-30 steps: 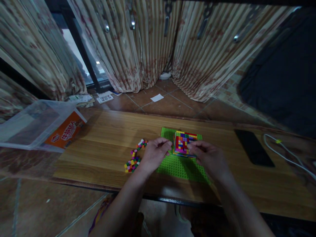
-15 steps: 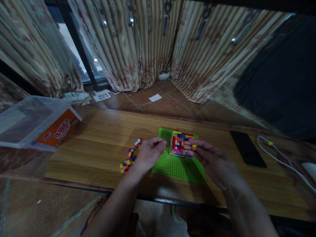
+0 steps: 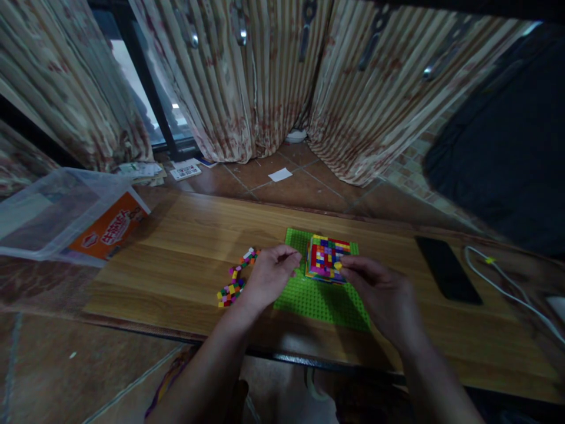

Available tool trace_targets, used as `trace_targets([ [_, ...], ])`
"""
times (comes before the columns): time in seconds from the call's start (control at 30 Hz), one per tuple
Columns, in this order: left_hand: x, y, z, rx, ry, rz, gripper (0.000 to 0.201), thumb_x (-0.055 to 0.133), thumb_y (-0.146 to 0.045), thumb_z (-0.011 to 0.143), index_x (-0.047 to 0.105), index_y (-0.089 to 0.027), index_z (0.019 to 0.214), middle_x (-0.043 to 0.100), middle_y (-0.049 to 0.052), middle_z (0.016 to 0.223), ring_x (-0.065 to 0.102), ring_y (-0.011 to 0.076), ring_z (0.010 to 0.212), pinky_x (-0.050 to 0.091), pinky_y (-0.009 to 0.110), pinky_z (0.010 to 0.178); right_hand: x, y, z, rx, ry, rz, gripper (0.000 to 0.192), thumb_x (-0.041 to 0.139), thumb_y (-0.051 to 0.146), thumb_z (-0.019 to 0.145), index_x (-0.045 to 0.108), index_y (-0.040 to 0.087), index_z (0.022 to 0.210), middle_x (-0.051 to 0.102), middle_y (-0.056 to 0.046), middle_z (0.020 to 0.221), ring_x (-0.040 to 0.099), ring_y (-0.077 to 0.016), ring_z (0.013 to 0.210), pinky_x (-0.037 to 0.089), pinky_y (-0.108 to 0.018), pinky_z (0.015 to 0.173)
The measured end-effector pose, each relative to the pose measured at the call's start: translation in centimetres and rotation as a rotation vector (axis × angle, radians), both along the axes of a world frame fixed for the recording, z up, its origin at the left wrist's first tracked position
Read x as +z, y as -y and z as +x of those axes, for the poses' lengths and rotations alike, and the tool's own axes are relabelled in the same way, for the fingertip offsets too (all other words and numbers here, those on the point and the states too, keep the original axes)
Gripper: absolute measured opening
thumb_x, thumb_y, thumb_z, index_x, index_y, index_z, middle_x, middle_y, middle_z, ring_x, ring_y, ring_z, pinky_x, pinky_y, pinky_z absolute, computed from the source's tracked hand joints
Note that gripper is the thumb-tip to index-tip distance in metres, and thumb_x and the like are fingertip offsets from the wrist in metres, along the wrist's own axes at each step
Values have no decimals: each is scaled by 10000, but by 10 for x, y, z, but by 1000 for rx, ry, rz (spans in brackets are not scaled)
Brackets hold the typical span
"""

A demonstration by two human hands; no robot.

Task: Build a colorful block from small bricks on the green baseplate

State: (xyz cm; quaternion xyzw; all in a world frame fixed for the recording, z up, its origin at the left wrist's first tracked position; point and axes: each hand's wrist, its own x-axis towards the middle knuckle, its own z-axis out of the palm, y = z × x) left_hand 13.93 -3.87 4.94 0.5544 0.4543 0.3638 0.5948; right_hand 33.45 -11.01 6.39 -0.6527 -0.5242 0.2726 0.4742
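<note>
A multicoloured block of small bricks (image 3: 326,258) stands on a green studded baseplate (image 3: 315,300) in the middle of a low wooden table (image 3: 185,247). My right hand (image 3: 382,294) pinches a small yellow brick (image 3: 338,265) at the block's near right corner. My left hand (image 3: 267,277) rests curled at the baseplate's left edge, its fingertips close to the block; whether it holds anything is unclear. A loose trail of small coloured bricks (image 3: 233,281) lies just left of that hand.
A clear plastic bin (image 3: 53,212) with an orange label lies on the table's left end. A black phone (image 3: 448,270) and a white cable (image 3: 507,282) lie at the right. Striped curtains (image 3: 273,76) hang behind, with papers on the tiled floor.
My right hand lifted away with a yellow brick held up half a second ago, then lowered it back to the block's near right corner. The left hand stayed put.
</note>
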Motion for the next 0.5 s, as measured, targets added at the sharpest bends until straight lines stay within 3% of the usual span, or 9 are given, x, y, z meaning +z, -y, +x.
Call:
trace_targets([
  [0.2,-1,2,2,-17,-36,7,221,574,-351,819,651,-162,733,534,-32,558,474,96,520,339,216,508,2,-2,-3,147,289,99,124,631,319,860,736,255,844,735,-23,887,688,-202,828,538,-339,787],
  [0.5,2,5,3,-76,-75,48,251,549,-357,844,655,-161,730,533,-29,565,454,93,514,312,221,499,-2,-8,-4,207,379,145,144,602,300,893,735,267,849,726,-18,907,679,-191,837,521,-318,764],
])
